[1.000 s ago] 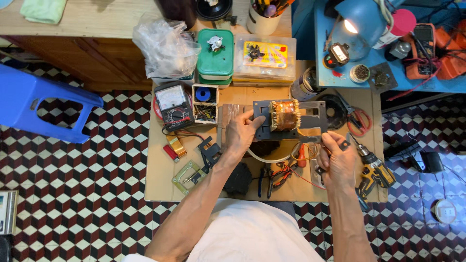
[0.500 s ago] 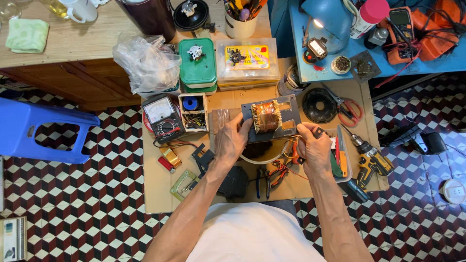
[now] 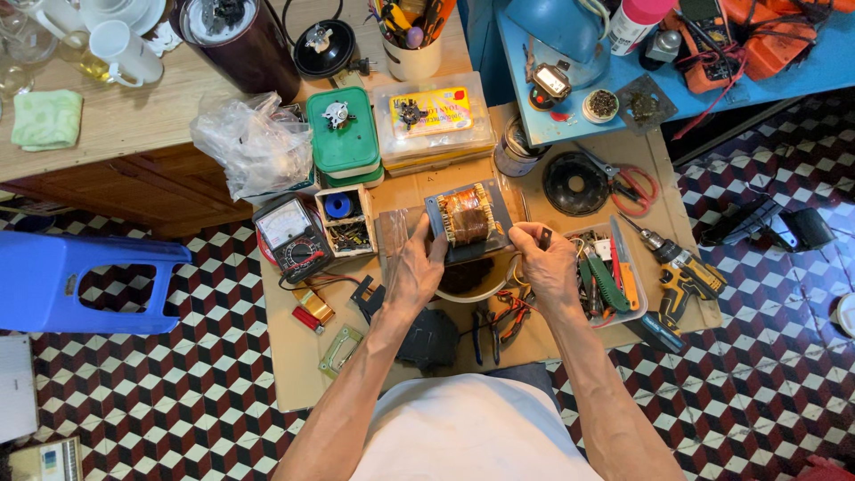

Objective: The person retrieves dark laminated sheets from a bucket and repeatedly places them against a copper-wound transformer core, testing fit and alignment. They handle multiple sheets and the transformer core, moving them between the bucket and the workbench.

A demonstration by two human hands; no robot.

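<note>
Transformer (image 3: 467, 216), with copper-coloured windings on a dark plate, sits at the centre of the cardboard sheet (image 3: 410, 191) on the floor. Left hand (image 3: 417, 272) grips the plate's left edge, fingers spread over the near corner. Right hand (image 3: 545, 265) is closed around a small dark tool (image 3: 544, 237) just beside the plate's right edge; whether the tool touches the plate cannot be told. The hands are apart, one on each side of the transformer.

Multimeter (image 3: 292, 237) and a small parts box (image 3: 346, 220) lie to the left. A green case (image 3: 343, 134) and a clear case (image 3: 434, 118) stand behind. A tray of hand tools (image 3: 609, 276) and a yellow drill (image 3: 679, 275) lie to the right. Pliers (image 3: 500, 321) lie near the right wrist.
</note>
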